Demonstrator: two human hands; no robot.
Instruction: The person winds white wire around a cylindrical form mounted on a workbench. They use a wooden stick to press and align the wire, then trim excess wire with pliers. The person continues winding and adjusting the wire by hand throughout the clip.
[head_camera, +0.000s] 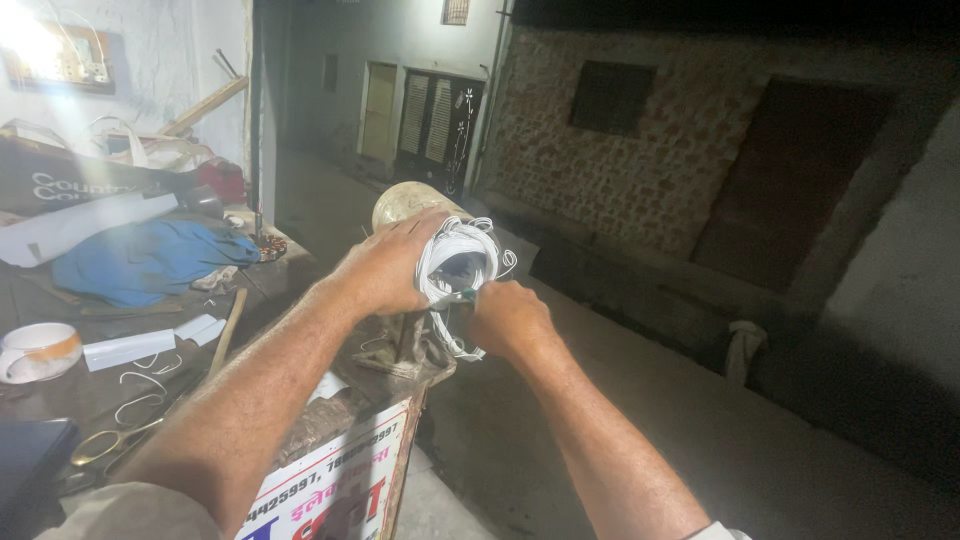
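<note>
White wire coil (457, 262), just one of it, held up in front of the cluttered surface (60, 385) at its far corner, right over a rusty metal stand thing. Left hand (385, 268) has its grip wrapped around the left side of the coil, fingers closed over the loops. Right hand (510, 318) is just below and right of the coil, grip pinched together on a small green-tipped bit where the loops meet, can't really make out what that bit is. One loose tail of wire hangs down from the coil between the two hands.

Left of the coil on the surface: one blue cloth (145, 260), one roll of tape (38, 350), one pair of scissors (105, 445) and a few white scraps. Behind the coil there's one roundish tan object (400, 203), mostly hidden by the left hand. A printed sign below the coil is cut off at the bottom edge. Street behind is too dark for detail.
</note>
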